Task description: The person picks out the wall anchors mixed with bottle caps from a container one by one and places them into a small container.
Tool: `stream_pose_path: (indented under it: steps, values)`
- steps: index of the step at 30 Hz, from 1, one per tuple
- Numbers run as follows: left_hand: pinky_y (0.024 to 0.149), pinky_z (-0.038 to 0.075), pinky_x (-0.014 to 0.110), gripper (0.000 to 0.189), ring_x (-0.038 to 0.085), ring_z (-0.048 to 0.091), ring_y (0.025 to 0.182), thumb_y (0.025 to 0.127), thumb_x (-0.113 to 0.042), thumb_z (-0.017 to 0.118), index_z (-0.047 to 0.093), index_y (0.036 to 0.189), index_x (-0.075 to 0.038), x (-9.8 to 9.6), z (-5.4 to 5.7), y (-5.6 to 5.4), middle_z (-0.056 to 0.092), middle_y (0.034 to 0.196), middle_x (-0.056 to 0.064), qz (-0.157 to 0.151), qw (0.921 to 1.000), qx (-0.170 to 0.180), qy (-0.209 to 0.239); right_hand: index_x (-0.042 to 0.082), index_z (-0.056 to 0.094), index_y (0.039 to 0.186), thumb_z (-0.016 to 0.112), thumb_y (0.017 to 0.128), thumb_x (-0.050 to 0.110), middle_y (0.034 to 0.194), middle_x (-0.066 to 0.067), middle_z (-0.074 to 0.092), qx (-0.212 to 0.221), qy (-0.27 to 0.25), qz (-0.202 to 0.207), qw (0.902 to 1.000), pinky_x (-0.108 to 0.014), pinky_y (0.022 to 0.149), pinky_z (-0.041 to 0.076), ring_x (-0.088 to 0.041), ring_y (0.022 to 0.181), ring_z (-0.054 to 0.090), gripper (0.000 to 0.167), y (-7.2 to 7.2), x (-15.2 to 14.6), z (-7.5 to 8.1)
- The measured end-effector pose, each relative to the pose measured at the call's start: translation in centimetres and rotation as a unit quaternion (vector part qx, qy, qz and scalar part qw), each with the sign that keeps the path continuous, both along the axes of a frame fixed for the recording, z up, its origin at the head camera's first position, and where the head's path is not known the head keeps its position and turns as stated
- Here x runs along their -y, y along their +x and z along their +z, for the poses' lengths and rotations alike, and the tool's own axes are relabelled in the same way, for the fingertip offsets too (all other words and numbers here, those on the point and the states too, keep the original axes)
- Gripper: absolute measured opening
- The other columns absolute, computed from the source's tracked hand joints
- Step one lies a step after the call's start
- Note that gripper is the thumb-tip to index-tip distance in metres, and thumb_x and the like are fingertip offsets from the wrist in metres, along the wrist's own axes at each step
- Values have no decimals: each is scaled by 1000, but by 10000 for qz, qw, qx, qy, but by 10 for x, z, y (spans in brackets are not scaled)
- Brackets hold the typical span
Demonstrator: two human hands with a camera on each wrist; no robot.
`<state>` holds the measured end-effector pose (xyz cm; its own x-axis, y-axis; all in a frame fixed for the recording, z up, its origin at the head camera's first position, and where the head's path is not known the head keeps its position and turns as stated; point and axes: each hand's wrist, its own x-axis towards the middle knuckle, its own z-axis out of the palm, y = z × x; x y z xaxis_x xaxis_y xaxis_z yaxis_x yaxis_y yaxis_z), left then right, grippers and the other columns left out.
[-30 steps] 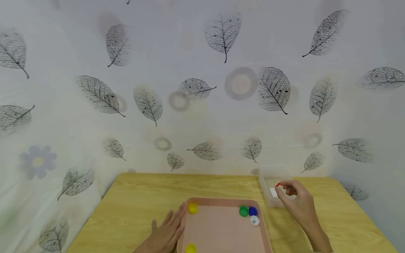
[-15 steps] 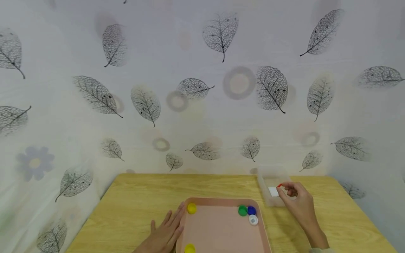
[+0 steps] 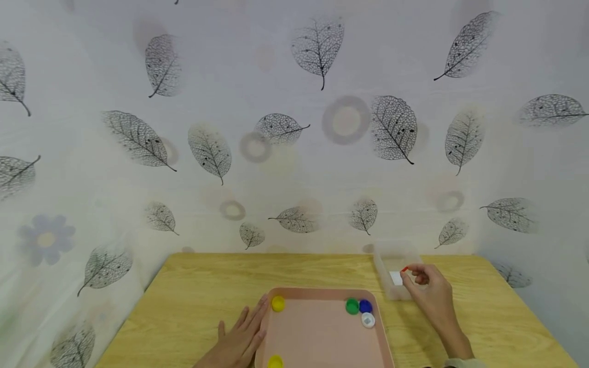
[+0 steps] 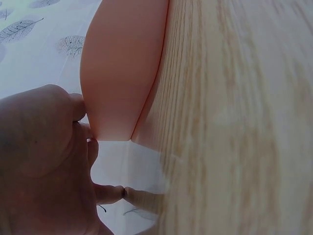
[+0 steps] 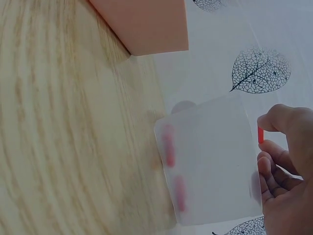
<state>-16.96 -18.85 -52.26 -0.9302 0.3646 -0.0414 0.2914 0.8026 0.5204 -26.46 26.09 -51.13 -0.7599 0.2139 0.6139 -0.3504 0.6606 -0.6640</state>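
Over the near right side of a translucent box (image 3: 382, 273), my right hand (image 3: 432, 294) pinches a small red bottle cap (image 5: 260, 134), seen edge-on between thumb and fingertip. Inside the box lies a white thing (image 3: 396, 278), too small to make out. My left hand (image 3: 241, 335) has its fingers straight, lying along the left wall of a pink tray (image 3: 322, 293) and touching it. In that tray are two yellow caps (image 3: 278, 303) at the left, plus a green cap (image 3: 352, 306), a blue cap (image 3: 365, 306) and a white cap (image 3: 367, 320) grouped at the far right corner.
Everything stands on a wooden table (image 3: 207, 276), with a leaf-printed cloth (image 3: 294, 168) hanging behind its far edge. Blurred red shapes (image 5: 180, 193) show through the box's wall in the right wrist view. A narrow strip of table separates tray and box.
The head view has drifted slightly. My right hand stays at the box with the red bottle cap pinched, shifting only a little. The left hand keeps its place at the tray.
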Motion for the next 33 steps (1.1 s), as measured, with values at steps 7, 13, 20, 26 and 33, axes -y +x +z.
stream_pose_path:
  steps: [7, 13, 20, 26, 33]
  values:
    - [87, -3, 95, 60, 51, 21, 150, 113, -42, 30, 13, 167, -22, 1, 0, 0, 8, 172, 0, 35, 10000, -40, -17, -2, 73, 94, 84, 80, 1, 85, -9, 65, -26, 16, 6, 10000, -6, 65, 42, -7, 70, 54, 18, -1, 2, 0]
    - [86, -6, 95, 60, 54, 22, 148, 113, -42, 30, 15, 167, -20, 0, -1, 0, 9, 172, 3, 60, 10000, 0, 50, -2, 74, 97, 84, 83, 4, 86, -8, 65, 150, 17, 52, 9999, -7, 66, 42, -5, 71, 53, 19, 1, 2, 0]
    - [87, -5, 94, 61, 54, 22, 148, 113, -43, 29, 14, 167, -21, 0, -1, 0, 10, 172, 2, 103, 9999, 81, 18, -3, 74, 99, 83, 83, 3, 88, -9, 65, 146, 79, 104, 9998, -7, 67, 43, -3, 72, 53, 20, 0, 2, -2]
    - [88, -4, 94, 60, 52, 22, 149, 113, -44, 29, 14, 167, -22, 0, 0, -1, 9, 172, 0, 56, 10000, 40, 7, -2, 74, 100, 83, 85, 5, 88, -8, 66, 154, 92, 62, 9998, -7, 66, 43, -3, 72, 54, 19, 0, 1, -3]
    - [88, 0, 95, 60, 51, 24, 148, 113, -43, 31, 13, 167, -24, 4, -1, -6, 13, 172, 0, 39, 9998, -208, -15, -1, 74, 102, 83, 84, 3, 86, -6, 65, -115, 281, 162, 9994, -9, 70, 43, -9, 74, 57, 20, -4, 1, 0]
